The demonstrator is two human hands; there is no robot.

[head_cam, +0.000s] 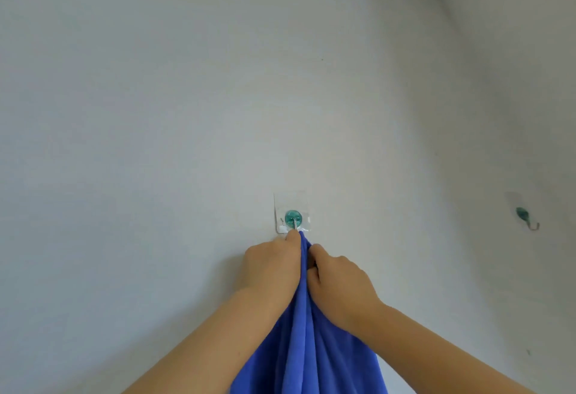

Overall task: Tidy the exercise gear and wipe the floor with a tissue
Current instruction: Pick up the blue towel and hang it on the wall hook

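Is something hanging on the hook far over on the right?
No, the hook on the right is bare; the blue towel is at the other hook.

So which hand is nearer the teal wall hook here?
Left. The left hand holds the blue towel with fingertips just under the hook; the right hand grips it lower, to the right.

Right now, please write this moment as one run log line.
left hand: grips blue towel | right hand: grips towel | towel top at teal wall hook | second hook: bare

Pale wall (187, 113), teal adhesive hook (293, 218) stuck on it, blue towel (307, 331) hanging below that hook, second teal hook (526, 217) far right of it
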